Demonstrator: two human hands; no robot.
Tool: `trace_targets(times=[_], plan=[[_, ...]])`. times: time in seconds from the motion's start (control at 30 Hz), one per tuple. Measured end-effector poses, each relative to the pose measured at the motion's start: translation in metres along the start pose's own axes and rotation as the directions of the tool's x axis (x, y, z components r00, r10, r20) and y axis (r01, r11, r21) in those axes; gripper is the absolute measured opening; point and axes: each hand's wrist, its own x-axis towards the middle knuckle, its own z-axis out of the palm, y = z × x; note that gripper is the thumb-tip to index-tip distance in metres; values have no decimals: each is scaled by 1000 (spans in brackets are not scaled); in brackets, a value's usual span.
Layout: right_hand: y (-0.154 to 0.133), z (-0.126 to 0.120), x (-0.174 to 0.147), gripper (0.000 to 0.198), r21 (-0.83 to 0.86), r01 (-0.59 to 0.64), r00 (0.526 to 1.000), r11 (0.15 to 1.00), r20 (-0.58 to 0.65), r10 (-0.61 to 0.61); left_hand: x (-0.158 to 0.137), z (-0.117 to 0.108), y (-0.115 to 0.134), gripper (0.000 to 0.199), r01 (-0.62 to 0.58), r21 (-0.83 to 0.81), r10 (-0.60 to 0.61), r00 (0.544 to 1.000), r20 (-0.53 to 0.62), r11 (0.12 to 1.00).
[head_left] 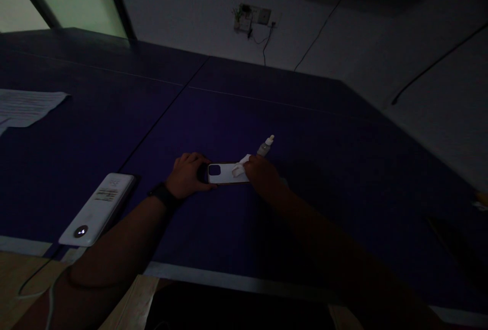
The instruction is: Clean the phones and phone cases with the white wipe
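A phone case (225, 173) with a pale back and a camera cutout lies on the dark blue table. My left hand (187, 174) grips its left end between thumb and fingers. Bunched in my right hand (263, 175) is a white tissue (240, 167), which rests against the case's back towards its right end. Just beyond the right hand stands a small clear bottle (265, 146) with a white cap, its lower part hidden by that hand.
A white power bank (98, 210) with a cable lies left of my forearm. White sheets of paper (32, 107) lie at the far left. Sockets with cables (256, 17) are on the wall behind the table (183, 116). A dark object (450, 243), too dim to name, lies at right.
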Motion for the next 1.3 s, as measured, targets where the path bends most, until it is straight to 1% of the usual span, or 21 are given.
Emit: trace_targets(times=[0.1, 0.27, 0.37, 0.47, 0.53, 0.63, 0.7, 0.77, 0.93, 1.03, 1.13, 1.3], plan=[[-12, -2, 5, 24, 19, 30, 1000, 999, -5, -30, 0, -1, -1, 70, -10, -1, 10, 1000, 13, 1000], [-56, -5, 28, 26, 69, 129, 991, 989, -46, -126, -2, -1, -3, 71, -27, -13, 27, 1000, 16, 1000], [-69, -7, 35, 26, 81, 165, 985, 983, -62, -161, -2, -1, -4, 71, -19, -12, 19, 1000, 16, 1000], [-59, -7, 27, 26, 76, 108, 993, 991, -56, -104, -1, -2, -5, 72, -23, -7, 24, 999, 22, 1000], [-42, -6, 16, 28, 60, 23, 999, 998, -40, -21, 0, -2, -5, 72, -28, -7, 28, 999, 25, 1000], [-17, -3, 2, 30, 30, -90, 996, 995, -20, 91, 1, -3, -5, 72, -25, -11, 25, 999, 31, 1000], [-11, -1, -2, 29, 23, -108, 994, 994, -15, 109, 1, -3, -4, 72, -21, -13, 21, 999, 36, 1000], [-16, -1, 2, 28, 32, -80, 997, 996, -17, 81, 1, -3, -3, 71, -16, -12, 17, 999, 38, 1000], [-60, -4, 26, 25, 96, 78, 996, 992, -56, -73, -1, -2, -5, 71, -32, -6, 32, 999, 34, 999], [-78, -6, 34, 24, 120, 122, 991, 985, -71, -114, -1, -1, -6, 67, -42, 2, 42, 999, 30, 999], [-72, -8, 28, 25, 113, 93, 995, 989, -57, -87, -2, -2, -6, 69, -39, 3, 39, 999, 27, 999], [-33, -6, 3, 28, 46, -77, 997, 996, 2, 77, 0, -2, -4, 72, -38, -2, 38, 999, 32, 999]])
